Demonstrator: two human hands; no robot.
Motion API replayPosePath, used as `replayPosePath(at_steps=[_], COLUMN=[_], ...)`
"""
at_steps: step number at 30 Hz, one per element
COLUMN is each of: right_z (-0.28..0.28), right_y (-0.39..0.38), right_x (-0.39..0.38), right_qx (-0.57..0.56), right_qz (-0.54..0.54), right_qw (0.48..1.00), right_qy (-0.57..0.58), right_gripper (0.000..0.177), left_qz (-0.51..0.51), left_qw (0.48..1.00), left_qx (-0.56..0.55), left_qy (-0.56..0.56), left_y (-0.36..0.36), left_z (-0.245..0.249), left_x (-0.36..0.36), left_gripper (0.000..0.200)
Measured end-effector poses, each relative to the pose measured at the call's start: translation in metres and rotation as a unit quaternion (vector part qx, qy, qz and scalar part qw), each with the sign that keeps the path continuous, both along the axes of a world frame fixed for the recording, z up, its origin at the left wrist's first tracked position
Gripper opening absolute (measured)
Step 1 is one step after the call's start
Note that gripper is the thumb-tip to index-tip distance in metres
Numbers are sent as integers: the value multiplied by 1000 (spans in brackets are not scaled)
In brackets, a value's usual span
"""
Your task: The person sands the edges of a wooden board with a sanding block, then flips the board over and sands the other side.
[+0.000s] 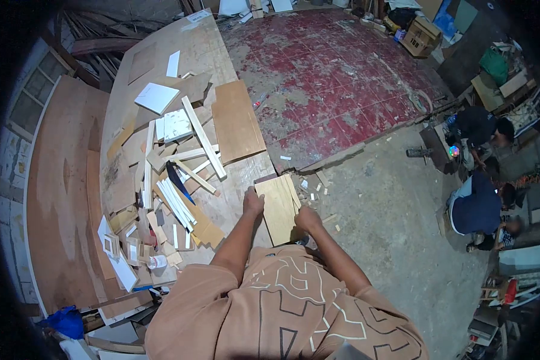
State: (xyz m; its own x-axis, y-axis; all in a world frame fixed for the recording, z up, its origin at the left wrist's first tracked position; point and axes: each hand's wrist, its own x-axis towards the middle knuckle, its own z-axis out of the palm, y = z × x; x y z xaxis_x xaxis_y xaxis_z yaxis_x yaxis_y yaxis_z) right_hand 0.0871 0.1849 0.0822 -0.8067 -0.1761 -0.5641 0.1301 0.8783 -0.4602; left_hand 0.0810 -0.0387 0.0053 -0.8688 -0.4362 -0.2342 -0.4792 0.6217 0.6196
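Note:
A pale rectangular wooden board (278,210) lies at the near right edge of the plywood worktable (240,192), close in front of my body. My left hand (254,202) is closed on the board's left edge near its far corner. On the right edge, lower down, my right hand (308,219) is closed, its fingertips partly hidden at the board. A thin wooden strip (293,191) runs along the board's right side above my right hand. Just beyond the board, a larger brown plywood panel (237,120) lies flat on the table.
Wood offcuts (201,141), white strips (175,205) and a blue-and-black handsaw (179,181) lie on the table's left. A clear cup (156,262) stands nearer. Two people (477,204) crouch at the right. Wood scraps litter the concrete floor (378,204).

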Motion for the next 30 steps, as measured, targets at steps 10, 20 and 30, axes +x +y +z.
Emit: replayPosePath(at_steps=[10, 20, 30], right_z=[-7, 13, 21], right_y=[4, -6, -17], right_x=[-12, -18, -6], right_qx=[11, 42, 83], right_qz=[9, 24, -11], right_qw=[1000, 998, 995], right_qy=[-10, -40, -53], right_gripper=[32, 30, 28], left_qz=[23, -144, -222], left_qw=[999, 964, 937], left_qx=[-24, -221, -260], left_qy=[-43, 25, -69], left_y=[20, 62, 57], left_z=[41, 24, 1], left_x=[-5, -31, -41], left_gripper=[55, 68, 69])
